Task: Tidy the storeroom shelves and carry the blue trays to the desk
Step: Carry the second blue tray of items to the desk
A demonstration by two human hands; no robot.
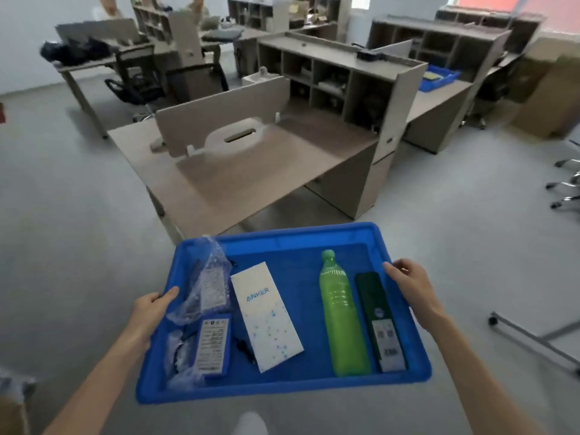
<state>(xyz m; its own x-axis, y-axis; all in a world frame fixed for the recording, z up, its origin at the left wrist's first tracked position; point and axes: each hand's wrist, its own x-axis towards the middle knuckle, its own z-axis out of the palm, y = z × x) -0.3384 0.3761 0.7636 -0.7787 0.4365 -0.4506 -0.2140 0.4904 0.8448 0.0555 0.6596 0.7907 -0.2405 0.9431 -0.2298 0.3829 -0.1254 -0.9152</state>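
I hold a blue tray (301, 238) level in front of me, above the grey floor. My left hand (150, 312) grips its left rim and my right hand (411, 287) grips its right rim. In the tray lie a green bottle (342, 318), a dark green box (379, 321), a white Anker box (266, 315), a blue labelled pack (213, 346) and a clear plastic bag (207, 277). Just beyond the tray's far edge stands a beige desk (251, 171). A second blue tray (439, 78) rests on a desk at the far right.
A low partition (226, 117) stands across the near desk, and a cubby shelf unit (339, 76) rises at its right end. Black chairs (175, 80) and people sit further back on the left. Chair legs (568, 183) and a metal frame (533, 340) occupy the floor at right.
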